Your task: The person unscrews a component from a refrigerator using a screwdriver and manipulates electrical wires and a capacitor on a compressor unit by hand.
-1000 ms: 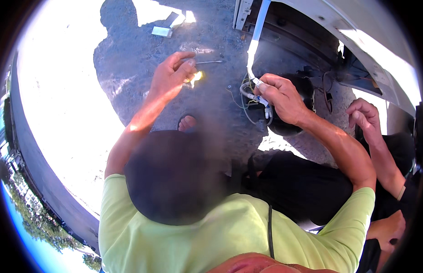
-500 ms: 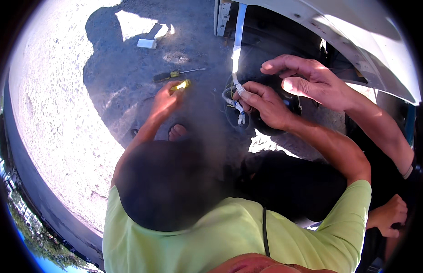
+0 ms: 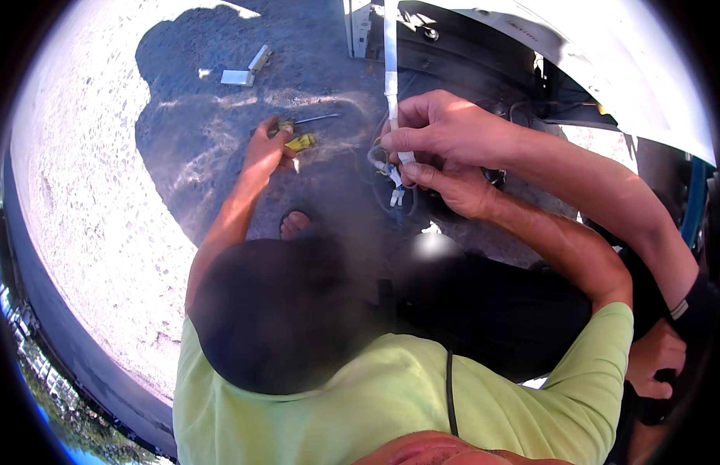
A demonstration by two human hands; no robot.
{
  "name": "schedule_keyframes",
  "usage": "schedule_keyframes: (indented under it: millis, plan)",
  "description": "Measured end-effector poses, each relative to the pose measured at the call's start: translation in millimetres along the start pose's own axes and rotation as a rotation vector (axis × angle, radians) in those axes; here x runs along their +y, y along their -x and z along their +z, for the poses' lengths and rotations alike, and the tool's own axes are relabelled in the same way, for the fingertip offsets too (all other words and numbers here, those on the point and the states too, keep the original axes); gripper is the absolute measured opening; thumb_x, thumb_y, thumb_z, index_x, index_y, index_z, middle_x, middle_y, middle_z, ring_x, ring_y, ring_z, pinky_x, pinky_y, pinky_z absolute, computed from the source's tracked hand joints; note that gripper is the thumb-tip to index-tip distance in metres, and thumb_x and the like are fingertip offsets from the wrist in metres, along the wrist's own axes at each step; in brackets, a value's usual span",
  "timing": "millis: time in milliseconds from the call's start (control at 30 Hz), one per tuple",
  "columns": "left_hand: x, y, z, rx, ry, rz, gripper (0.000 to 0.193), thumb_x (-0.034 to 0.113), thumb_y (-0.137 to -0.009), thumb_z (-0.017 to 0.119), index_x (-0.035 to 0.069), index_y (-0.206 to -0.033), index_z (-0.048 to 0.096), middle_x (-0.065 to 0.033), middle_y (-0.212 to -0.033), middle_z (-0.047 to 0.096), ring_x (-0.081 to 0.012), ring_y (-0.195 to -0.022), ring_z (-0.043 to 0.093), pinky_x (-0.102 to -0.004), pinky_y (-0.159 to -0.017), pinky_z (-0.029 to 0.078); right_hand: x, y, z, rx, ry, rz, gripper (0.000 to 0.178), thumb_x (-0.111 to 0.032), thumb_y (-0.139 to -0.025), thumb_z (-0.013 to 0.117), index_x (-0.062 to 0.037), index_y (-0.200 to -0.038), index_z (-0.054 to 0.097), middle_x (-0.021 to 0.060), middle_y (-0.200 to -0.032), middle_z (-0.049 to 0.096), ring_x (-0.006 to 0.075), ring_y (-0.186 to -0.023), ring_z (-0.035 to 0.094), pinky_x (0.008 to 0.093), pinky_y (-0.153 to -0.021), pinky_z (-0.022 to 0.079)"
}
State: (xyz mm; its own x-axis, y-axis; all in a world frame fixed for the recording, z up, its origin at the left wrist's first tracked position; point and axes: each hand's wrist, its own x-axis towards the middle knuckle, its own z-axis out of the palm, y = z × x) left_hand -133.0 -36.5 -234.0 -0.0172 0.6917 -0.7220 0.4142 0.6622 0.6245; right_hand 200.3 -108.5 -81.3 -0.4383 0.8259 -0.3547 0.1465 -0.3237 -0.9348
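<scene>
The white-sleeved cable (image 3: 391, 62) hangs toward one o'clock, its upper length covered; the connectors (image 3: 396, 195) below seem left unjoined. Your right hand (image 3: 460, 190) pinches its end, under a co-worker's hand (image 3: 453, 128). Near ten o'clock, your left hand (image 3: 263, 153) clasps a yellow object (image 3: 302, 142).

Cannot read any word, number, brand or sign here. Can make out only a short line of dark marking (image 3: 522, 29) on the white curved panel (image 3: 608, 70) at upper right, slanting down to the right and looking like print, but too small and blurred to tell letter by letter. Cannot make out any lettering on the white strip (image 3: 391, 58) or on the small pale blocks (image 3: 237, 77) on the ground (image 3: 193, 136).
</scene>
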Motion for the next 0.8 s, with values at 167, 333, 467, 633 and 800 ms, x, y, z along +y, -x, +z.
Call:
schedule_keyframes:
  millis: [167,333,467,633,800]
  plan:
    - [11.4,-6.7,-13.2,0.094,-0.503,0.108,0.048,0.038,-0.099,0.067,0.007,-0.136,0.066,-0.0161,-0.088,0.076,-0.0267,-0.071,0.073,-0.0411,-0.069,0.058,22.3,17.3,-8.5,0.071,-0.139,0.019,0.029,-0.014,-0.099,0.066,-0.0039,-0.125,0.057,0.0038,-0.11,0.061,0.0116,-0.094,0.061,0.0282,-0.081,0.052]
    - [27.6,-22.8,-21.1,0.049,-0.79,0.093,0.05,0.051,-0.098,0.062,0.009,-0.123,0.072,-0.0206,-0.108,0.076,-0.0388,-0.111,0.07,-0.0486,-0.096,0.052,33.3,30.5,-29.8,0.194,0.138,0.002,0.037,-0.018,-0.094,0.069,-0.0021,-0.125,0.059,0.0072,-0.112,0.063,0.018,-0.107,0.063,0.0368,-0.094,0.05]
    - [35.1,-34.7,-32.4,-0.017,-0.988,0.217,0.046,0.049,-0.097,0.064,0.01,-0.12,0.072,-0.0184,-0.114,0.075,-0.0367,-0.113,0.069,-0.0474,-0.096,0.052,38.5,28.9,-40.0,0.203,0.216,-0.026,0.033,-0.018,-0.094,0.069,-0.0014,-0.121,0.058,0.0057,-0.107,0.062,0.0139,-0.098,0.061,0.0344,-0.085,0.051]
    - [51.5,-27.9,-26.5,-0.062,-1.253,0.294,0.039,0.046,-0.094,0.068,0.015,-0.118,0.072,-0.0161,-0.111,0.076,-0.0384,-0.108,0.071,-0.049,-0.093,0.054,40.6,32.9,-53.1,0.306,0.522,-0.129,0.032,-0.022,-0.093,0.069,0.0007,-0.114,0.061,0.0079,-0.1,0.065,0.0167,-0.089,0.063,0.0352,-0.079,0.052]
    - [44.2,-21.1,-40.4,-0.147,-1.327,0.462,0.036,0.046,-0.095,0.066,0.016,-0.114,0.066,-0.0152,-0.105,0.076,-0.043,-0.1,0.071,-0.0534,-0.084,0.055,5.2,42.9,-47.0,0.358,0.536,0.202,0.031,-0.024,-0.09,0.071,0.002,-0.105,0.065,0.011,-0.08,0.069,0.0251,-0.074,0.068,0.039,-0.073,0.054]
